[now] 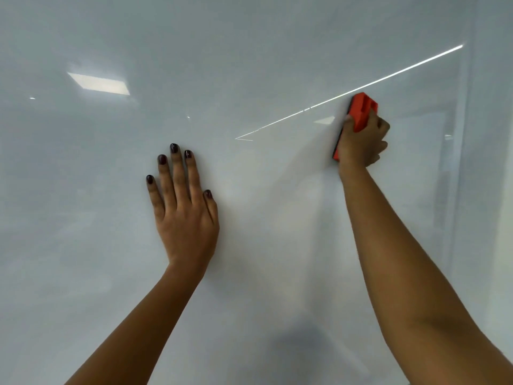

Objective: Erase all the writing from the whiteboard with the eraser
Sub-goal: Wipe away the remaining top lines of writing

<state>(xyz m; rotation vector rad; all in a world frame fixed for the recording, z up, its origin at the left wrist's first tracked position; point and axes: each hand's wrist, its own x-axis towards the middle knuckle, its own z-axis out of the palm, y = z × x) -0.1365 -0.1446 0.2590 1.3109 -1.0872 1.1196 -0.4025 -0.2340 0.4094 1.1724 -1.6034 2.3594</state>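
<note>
A glossy whiteboard (249,51) fills nearly the whole head view; I see no writing on it, only faint grey smears. My right hand (361,143) grips an orange eraser (361,109) with a dark felt edge and presses it upright against the board at the upper right. My left hand (183,207) lies flat on the board left of centre, fingers spread and pointing up, holding nothing.
Ceiling lights reflect in the board: a bright rectangle (98,83) at the upper left and a thin diagonal streak (388,76) running up past the eraser. The board's right edge (472,134) shows as a vertical strip.
</note>
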